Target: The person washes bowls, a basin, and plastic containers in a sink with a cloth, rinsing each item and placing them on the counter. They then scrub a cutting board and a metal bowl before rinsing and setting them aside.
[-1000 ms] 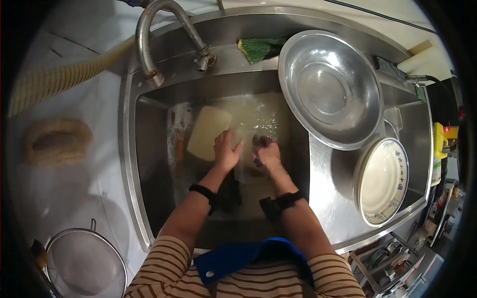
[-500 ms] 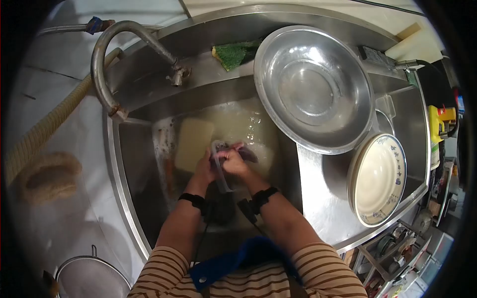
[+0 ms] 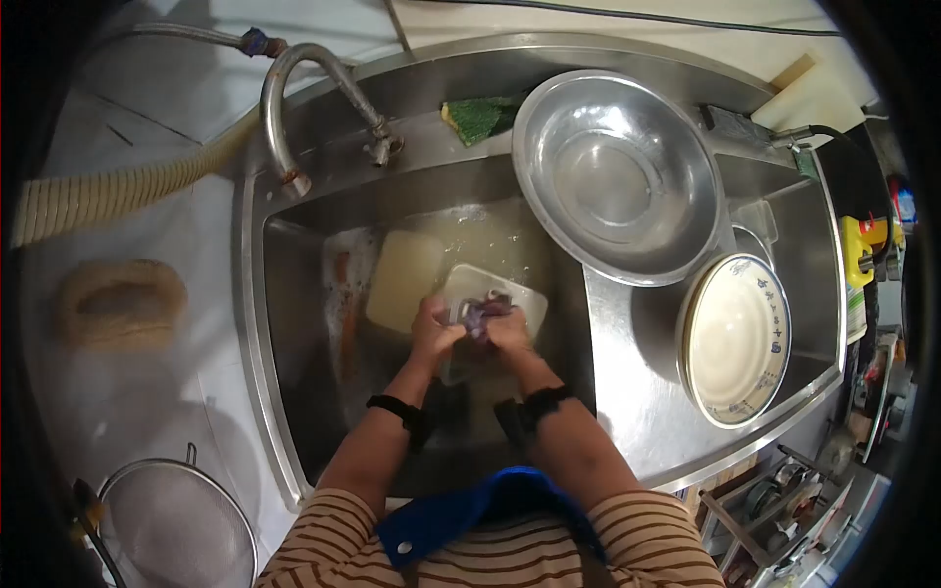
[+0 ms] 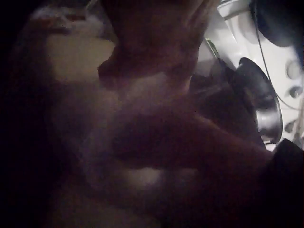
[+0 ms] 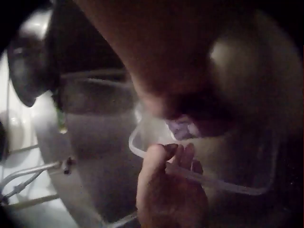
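A clear plastic container is held over the cloudy water in the sink. My left hand grips its rim, thumb on one side and fingers on the other, as the right wrist view shows. In my right hand is a bunched purple cloth, held inside the container; the right wrist view shows the cloth poking out below that hand. Left of the container, a pale yellow rectangular thing lies in the water. The left wrist view is dark and blurred.
A large metal basin sits across the sink's right edge, beside stacked plates. The tap arches over the back left corner. A green scouring pad lies on the back ledge. At lower left is a mesh strainer.
My left hand, earlier spread near the pale thing, has taken hold of the container. The container was raised on edge half a second ago and now lies flatter. The cloth has moved left into it.
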Demonstrator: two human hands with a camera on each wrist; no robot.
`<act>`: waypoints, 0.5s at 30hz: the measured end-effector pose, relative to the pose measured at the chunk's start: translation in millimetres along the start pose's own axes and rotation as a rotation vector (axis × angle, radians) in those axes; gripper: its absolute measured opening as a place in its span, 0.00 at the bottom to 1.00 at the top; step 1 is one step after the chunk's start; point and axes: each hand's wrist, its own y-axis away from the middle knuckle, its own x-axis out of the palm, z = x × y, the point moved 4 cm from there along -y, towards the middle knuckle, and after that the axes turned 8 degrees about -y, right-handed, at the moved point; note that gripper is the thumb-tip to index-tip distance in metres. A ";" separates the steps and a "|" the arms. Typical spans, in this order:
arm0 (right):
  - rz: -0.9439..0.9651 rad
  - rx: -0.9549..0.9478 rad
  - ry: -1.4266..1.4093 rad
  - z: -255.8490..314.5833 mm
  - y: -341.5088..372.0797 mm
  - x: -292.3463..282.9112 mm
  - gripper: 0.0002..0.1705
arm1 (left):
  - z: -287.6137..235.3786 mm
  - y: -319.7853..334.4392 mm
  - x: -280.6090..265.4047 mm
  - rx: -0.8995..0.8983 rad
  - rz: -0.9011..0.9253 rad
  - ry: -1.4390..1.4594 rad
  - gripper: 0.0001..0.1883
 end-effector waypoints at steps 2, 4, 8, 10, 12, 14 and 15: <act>-0.145 -0.010 -0.078 24.6 33.9 -22.6 0.16 | -67.4 3.4 -3.9 -0.088 -0.342 -0.518 0.26; -0.203 -0.050 0.038 65.6 70.6 -44.0 0.15 | -64.4 -3.4 -7.9 0.077 -0.378 -0.675 0.27; -0.388 -0.651 0.385 104.8 92.6 -28.4 0.15 | -76.1 -7.5 11.0 0.341 -0.252 -0.903 0.29; -0.319 -0.538 0.501 105.8 77.4 -9.0 0.15 | -46.9 -10.5 14.3 0.350 -0.283 -0.864 0.29; -0.327 -0.495 0.584 97.7 50.1 -8.2 0.14 | -56.4 -3.1 11.8 0.350 -0.325 -0.846 0.28; -0.270 -0.091 0.699 73.9 25.0 -24.8 0.13 | -44.4 -4.6 -5.7 0.234 -0.423 -0.706 0.28; -0.329 -0.114 0.600 67.6 23.6 -36.4 0.15 | -33.8 0.1 -21.1 0.107 -0.529 -0.565 0.28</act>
